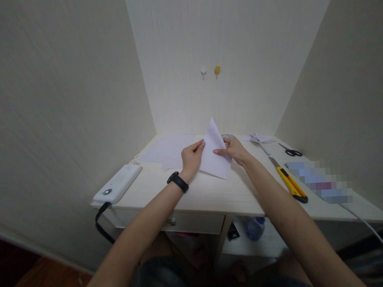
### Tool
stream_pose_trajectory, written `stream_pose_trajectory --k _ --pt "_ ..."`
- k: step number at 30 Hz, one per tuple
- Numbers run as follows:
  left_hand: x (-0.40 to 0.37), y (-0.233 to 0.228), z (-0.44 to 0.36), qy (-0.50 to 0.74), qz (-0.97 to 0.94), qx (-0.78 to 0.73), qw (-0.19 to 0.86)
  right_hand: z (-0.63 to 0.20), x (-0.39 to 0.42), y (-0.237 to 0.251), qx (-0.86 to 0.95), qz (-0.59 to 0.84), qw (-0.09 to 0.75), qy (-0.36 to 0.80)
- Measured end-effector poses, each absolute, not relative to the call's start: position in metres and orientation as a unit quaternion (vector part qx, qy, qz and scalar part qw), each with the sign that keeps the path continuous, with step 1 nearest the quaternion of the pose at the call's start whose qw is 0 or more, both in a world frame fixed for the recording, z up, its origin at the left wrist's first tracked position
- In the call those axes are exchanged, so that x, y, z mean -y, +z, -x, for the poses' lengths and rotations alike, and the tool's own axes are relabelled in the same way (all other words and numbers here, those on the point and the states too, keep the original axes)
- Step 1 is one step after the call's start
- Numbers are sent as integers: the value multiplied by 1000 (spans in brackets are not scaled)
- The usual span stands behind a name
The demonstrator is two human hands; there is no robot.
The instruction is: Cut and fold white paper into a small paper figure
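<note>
A white sheet of paper (215,157) is folded into a pointed shape and stands tilted up off the pale desk (213,193). My left hand (192,157), with a black band on its wrist, pinches the paper's left edge. My right hand (233,151) holds the paper's right edge with thumb and fingers. Both hands are at the desk's middle.
More flat white sheets (168,152) lie behind at the left. A white power bank (118,183) with a black cable sits at the left edge. A yellow utility knife (290,182), black scissors (291,151) and a folded paper piece (258,138) lie at the right. Walls close in on three sides.
</note>
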State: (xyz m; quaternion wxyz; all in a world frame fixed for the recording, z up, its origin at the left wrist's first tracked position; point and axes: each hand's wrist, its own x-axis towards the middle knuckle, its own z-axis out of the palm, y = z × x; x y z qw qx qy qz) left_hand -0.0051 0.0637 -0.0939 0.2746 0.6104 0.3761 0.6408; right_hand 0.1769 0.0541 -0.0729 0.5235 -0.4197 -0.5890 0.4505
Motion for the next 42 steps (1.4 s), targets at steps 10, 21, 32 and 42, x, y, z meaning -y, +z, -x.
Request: stream_pose_trajectory --k 10,21,32,42 --pt "-69 -87 15 620 -615 -382 302 -178 -53 -73 615 421 480 463" --pt "-70 -95 11 584 -681 -356 261 -171 -52 -71 553 419 511 508" --pt "-67 -92 11 568 -687 -359 278 -171 -51 -71 532 424 523 515" --pt "-53 -83 8 564 -693 -352 278 -167 -54 -64 502 427 618 429"
